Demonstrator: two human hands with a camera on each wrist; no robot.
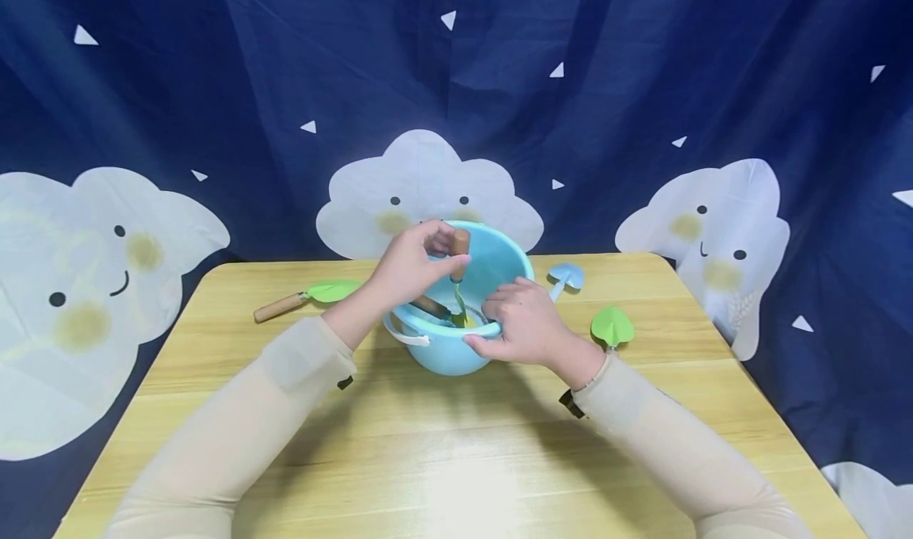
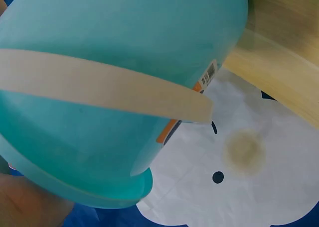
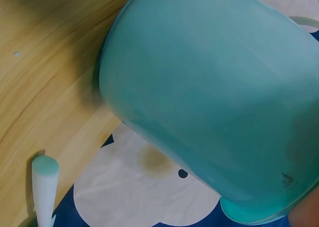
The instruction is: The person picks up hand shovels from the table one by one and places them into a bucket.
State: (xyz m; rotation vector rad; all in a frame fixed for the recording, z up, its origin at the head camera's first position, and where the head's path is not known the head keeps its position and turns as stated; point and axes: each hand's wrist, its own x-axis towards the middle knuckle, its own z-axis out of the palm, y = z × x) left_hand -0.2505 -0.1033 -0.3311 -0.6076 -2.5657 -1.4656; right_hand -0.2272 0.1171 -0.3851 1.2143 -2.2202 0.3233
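Observation:
A light blue bucket (image 1: 449, 357) stands on the wooden table, its mouth visible from above. My left hand (image 1: 414, 265) is over the left side of the mouth and pinches the upright wooden handle (image 1: 460, 246) of a small green tool whose lower end is inside the bucket. A second tool with a brown wooden handle (image 1: 431, 307) leans within; its working end is partly hidden. With my right hand (image 1: 528, 325) I grip the bucket's near right rim, thumb outside and fingers over the edge. The white carrying handle (image 2: 104, 85) hangs against the bucket's side.
Left of the bucket lies a green trowel (image 1: 331, 290) with a wooden handle. To the right are a blue toy shovel (image 1: 567, 276) and a green trowel (image 1: 612, 326), the latter partly covered by my right forearm. A dark blue curtain (image 1: 456, 71) with clouds hangs behind the table.

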